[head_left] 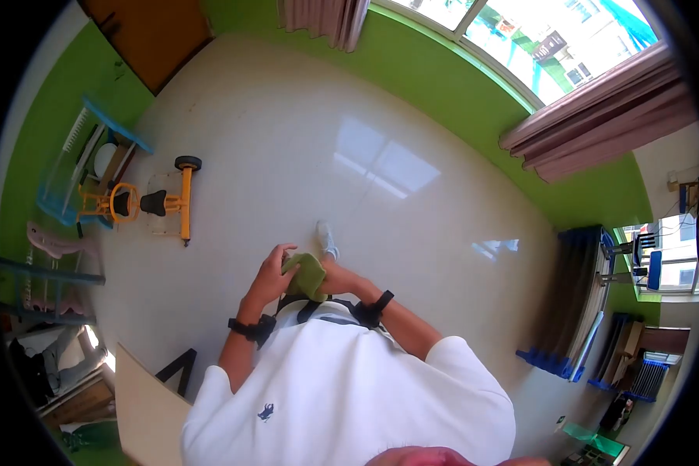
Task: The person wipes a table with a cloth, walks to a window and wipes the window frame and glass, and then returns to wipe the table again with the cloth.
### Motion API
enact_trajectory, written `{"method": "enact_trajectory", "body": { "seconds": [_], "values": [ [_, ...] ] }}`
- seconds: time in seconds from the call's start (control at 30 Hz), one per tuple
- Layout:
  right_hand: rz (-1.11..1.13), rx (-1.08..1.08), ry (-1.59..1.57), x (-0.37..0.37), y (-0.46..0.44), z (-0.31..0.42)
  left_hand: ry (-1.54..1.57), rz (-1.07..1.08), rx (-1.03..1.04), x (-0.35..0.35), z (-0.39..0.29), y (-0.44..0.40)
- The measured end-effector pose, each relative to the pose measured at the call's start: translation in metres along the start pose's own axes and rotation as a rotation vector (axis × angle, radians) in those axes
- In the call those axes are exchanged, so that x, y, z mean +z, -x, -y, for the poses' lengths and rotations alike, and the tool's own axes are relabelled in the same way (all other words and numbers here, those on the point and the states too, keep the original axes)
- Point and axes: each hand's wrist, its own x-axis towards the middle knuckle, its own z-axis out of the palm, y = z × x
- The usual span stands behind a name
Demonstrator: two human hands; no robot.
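A folded green cloth (311, 277) is held in front of my waist, low in the middle of the head view. My left hand (271, 276) grips its left edge, with the fingers bent against the fabric. On the other side, my right hand (339, 278) has hold of the cloth, whose folds cover most of its fingers. Black bands are on both wrists. A white shoe (326, 237) shows on the floor just beyond the cloth.
A yellow tricycle (155, 203) stands on the left by a blue-framed rack (109, 128). A pale board (144, 412) is close at lower left. Dark stacked cots with blue ends (555, 361) stand at right. Pinkish curtains (598, 116) hang beside the window.
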Motion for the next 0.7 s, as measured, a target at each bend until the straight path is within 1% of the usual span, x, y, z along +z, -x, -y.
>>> {"method": "enact_trajectory", "body": {
  "seconds": [0.03,0.07,0.13,0.17,0.2,0.27,0.3,0.37,0.4,0.43,0.47,0.5,0.53,0.57,0.6,0.63,0.67,0.7],
  "values": [
    [0.073,-0.029,0.043,-0.027,-0.007,0.021,-0.002,-0.085,0.13,0.005,0.009,-0.025],
    [0.048,-0.022,0.049,-0.051,-0.013,0.031,-0.003,-0.065,0.148,0.005,0.018,-0.052],
    [0.089,0.213,0.172,-0.101,-0.027,0.051,-0.181,0.158,0.115,0.002,0.014,-0.105],
    [0.078,0.245,0.182,-0.132,-0.031,0.066,-0.134,0.212,0.176,0.004,0.006,-0.132],
    [0.073,0.261,0.189,-0.159,-0.033,0.079,-0.121,0.221,0.184,0.007,-0.006,-0.156],
    [-0.35,0.081,-0.12,-0.21,-0.04,0.093,-0.092,0.443,0.087,0.01,-0.033,-0.207],
    [-0.474,0.086,-0.159,-0.237,-0.042,0.091,-0.091,0.456,0.092,0.014,-0.044,-0.233],
    [-0.735,0.121,-0.259,-0.28,-0.039,0.088,0.179,0.677,0.232,0.032,-0.064,-0.274],
    [-0.871,0.143,-0.317,-0.297,-0.038,0.09,0.171,0.711,0.227,0.038,-0.082,-0.288],
    [-0.969,0.173,-0.215,-0.31,-0.038,0.089,0.33,0.765,0.26,0.041,-0.104,-0.3],
    [-0.992,0.164,-0.213,-0.323,-0.043,0.084,0.487,0.807,0.298,0.045,-0.125,-0.32],
    [-1.141,0.165,-0.149,-0.33,-0.046,0.074,0.623,0.901,0.145,0.053,-0.135,-0.336],
    [-1.284,0.168,-0.084,-0.34,-0.048,0.061,0.615,0.91,0.152,0.054,-0.152,-0.35],
    [-1.347,0.138,-0.08,-0.348,-0.051,0.047,0.597,0.975,0.129,0.051,-0.166,-0.358],
    [-1.351,0.139,-0.087,-0.364,-0.051,0.037,0.579,1.039,0.095,0.048,-0.184,-0.369],
    [-1.38,0.208,-0.149,-0.381,-0.048,0.029,0.528,1.013,0.147,0.045,-0.202,-0.381],
    [-1.405,0.272,-0.211,-0.399,-0.046,0.019,0.519,1.01,0.141,0.047,-0.206,-0.397],
    [-1.416,0.297,-0.259,-0.418,-0.047,0.01,0.452,0.959,0.214,0.049,-0.21,-0.412]
  ]
}}
